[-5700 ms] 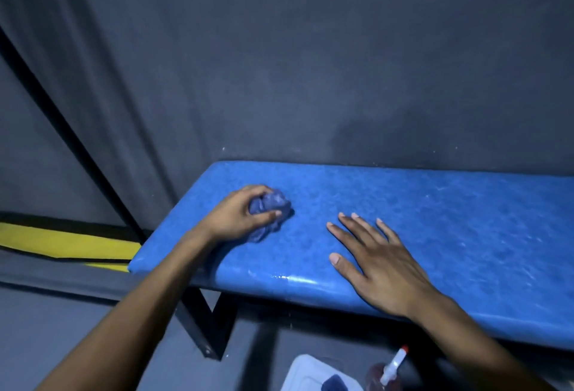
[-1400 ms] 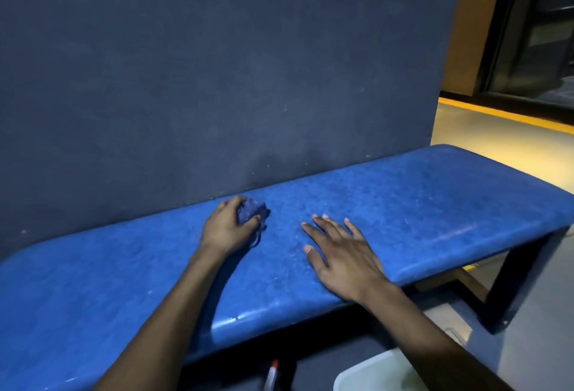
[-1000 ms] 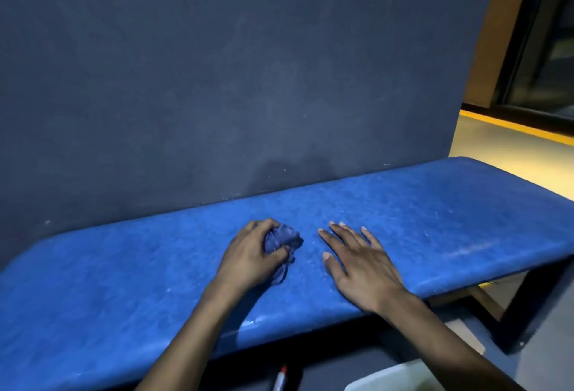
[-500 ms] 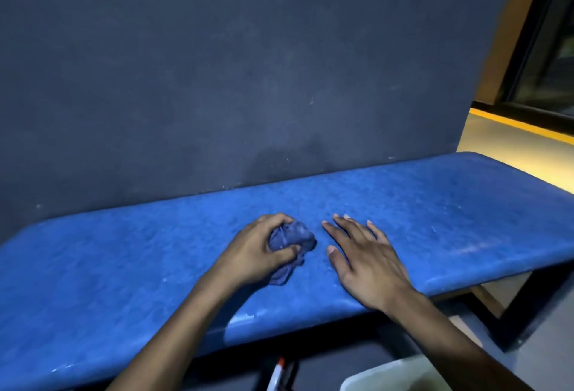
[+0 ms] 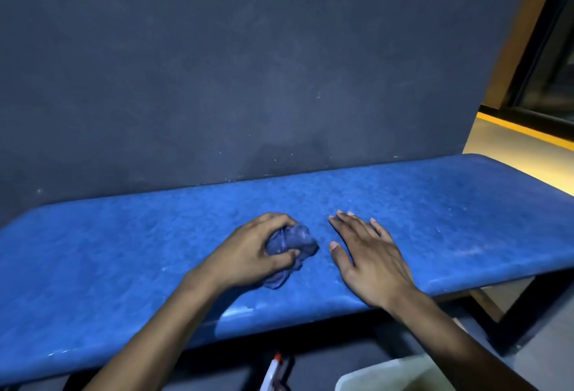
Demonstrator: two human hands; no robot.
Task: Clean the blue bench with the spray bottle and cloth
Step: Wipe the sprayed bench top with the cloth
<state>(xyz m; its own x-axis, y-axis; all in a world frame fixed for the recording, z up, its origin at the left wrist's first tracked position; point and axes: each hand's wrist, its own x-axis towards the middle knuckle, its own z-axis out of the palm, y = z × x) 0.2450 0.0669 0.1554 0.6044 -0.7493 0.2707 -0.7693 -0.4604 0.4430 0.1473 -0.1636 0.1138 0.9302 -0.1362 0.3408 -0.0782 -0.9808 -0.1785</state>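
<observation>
Cloth (image 5: 292, 248) (bunched) sits pinched in the left hand (image 5: 248, 254) grip on the bench (image 5: 435, 220); right hand (image 5: 369, 254) lies spread flat beside.

Two bare forearms come up from the bottom edge of the frame, no sleeve on either as far as the picture reaches. The left hand (image 5: 248, 254) and the right hand (image 5: 371, 258) are bare too: no gloves, rings or watch. Short, pale fingernails show on the right.
</observation>
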